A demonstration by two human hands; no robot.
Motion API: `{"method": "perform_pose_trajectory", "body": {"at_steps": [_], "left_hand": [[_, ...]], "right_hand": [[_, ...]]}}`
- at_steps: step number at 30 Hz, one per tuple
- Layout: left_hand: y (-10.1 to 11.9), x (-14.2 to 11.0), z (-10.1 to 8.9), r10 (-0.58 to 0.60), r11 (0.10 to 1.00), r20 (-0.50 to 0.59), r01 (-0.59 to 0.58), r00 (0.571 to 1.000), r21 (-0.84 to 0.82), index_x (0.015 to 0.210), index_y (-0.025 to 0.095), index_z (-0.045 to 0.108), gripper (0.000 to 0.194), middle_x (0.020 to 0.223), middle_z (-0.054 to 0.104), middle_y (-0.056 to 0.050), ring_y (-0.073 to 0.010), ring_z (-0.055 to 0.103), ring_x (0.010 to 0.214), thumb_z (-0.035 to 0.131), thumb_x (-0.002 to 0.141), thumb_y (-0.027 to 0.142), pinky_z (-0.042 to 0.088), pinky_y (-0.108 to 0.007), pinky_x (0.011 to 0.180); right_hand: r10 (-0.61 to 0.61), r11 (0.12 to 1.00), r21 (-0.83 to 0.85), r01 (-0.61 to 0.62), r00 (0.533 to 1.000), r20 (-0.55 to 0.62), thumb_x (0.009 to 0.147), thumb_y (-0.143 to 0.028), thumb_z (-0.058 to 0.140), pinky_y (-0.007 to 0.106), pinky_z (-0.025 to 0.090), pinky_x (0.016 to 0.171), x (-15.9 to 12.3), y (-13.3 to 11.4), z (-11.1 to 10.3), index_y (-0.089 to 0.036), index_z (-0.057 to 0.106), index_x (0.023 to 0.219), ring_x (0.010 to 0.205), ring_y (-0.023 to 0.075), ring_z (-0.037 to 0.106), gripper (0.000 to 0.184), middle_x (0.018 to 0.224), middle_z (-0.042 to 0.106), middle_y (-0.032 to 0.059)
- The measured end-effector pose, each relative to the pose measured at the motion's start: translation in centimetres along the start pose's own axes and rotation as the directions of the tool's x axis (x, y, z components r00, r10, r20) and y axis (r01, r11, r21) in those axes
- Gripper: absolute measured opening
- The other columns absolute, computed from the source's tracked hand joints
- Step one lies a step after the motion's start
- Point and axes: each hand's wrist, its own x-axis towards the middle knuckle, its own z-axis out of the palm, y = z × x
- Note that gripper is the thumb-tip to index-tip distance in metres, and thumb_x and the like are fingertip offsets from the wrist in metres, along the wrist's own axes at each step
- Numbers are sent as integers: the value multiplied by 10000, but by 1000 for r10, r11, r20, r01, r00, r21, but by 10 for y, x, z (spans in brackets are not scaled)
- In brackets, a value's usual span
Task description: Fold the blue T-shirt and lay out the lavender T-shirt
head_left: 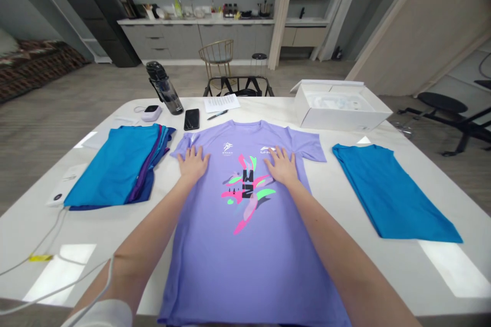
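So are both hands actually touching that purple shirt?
Touching. The head view shows the left hand and right hand pressed flat, fingers spread, on the purple shirt.

I have both arms stretched straight forward, bare forearms nearly parallel. My left hand (193, 162) lies palm down, fingers (190, 153) spread flat. My right hand (282, 164) mirrors it, palm down, fingers splayed, gripping nothing.
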Motion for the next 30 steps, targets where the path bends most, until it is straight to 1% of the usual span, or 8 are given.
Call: {"method": "perform_pose_trajectory", "body": {"at_steps": [7,10,13,16,20,22,25,30], "left_hand": [[-43,12,-12,-138,984,-145,152,980,91,1502,53,433,666,1543,413,-263,-417,297,1469,274,1008,469,49,-700,1172],[-30,23,-13,63,996,-168,-50,984,78,1568,77,322,651,1628,300,-201,-338,243,1514,271,1012,413,109,-574,1228],[-17,32,-8,168,986,-30,-168,985,1,1595,201,294,653,1659,266,-114,-304,234,1526,245,1016,500,203,-539,1218],[-16,36,1,-23,999,65,25,998,-29,1600,175,286,763,1661,239,-157,-369,228,1519,202,987,623,232,-579,1191],[-16,38,5,-182,983,30,182,983,10,1584,108,312,858,1646,223,-229,-462,237,1491,206,955,682,177,-634,1182],[-2,42,4,-137,990,-27,138,990,36,1579,83,309,838,1640,223,-249,-462,220,1498,229,968,652,134,-666,1180],[42,51,3,124,992,-48,-123,991,16,1591,119,280,740,1661,203,-201,-384,176,1533,259,1002,566,132,-626,1205],[139,72,12,503,855,10,-496,864,-151,1593,190,285,634,1665,248,-118,-271,212,1538,260,1033,488,205,-484,1231]], "right_hand": [[-12,1000,-10,11,1000,-22,1015,-624,175,675,109,1192,3,2,9,-290,262,1604,1529,339,157,682,1672,202,64],[-11,1000,-25,11,1000,-15,1014,-629,167,676,112,1191,4,1,9,-297,259,1603,1530,334,160,683,1673,198,57],[-11,1000,-16,10,1000,-22,1016,-627,176,673,119,1192,3,1,7,-295,274,1599,1529,337,165,678,1668,215,58],[-9,1000,-11,8,999,-34,1017,-629,185,672,117,1191,1,0,6,-297,283,1595,1526,340,173,674,1666,223,64],[-3,1000,-9,3,1000,-25,1018,-628,206,666,97,1194,0,0,5,-292,272,1600,1527,349,162,675,1672,199,76],[0,1000,4,0,1000,-27,1020,-623,214,666,88,1194,0,0,5,-291,276,1599,1529,351,154,670,1670,204,76],[5,1000,28,-4,999,-41,1018,-629,235,650,73,1201,0,0,5,-304,289,1593,1528,342,161,663,1664,231,68],[12,999,50,-9,998,-59,1017,-629,266,637,46,1204,1,2,8,-310,312,1585,1529,342,156,654,1662,236,62]]}}
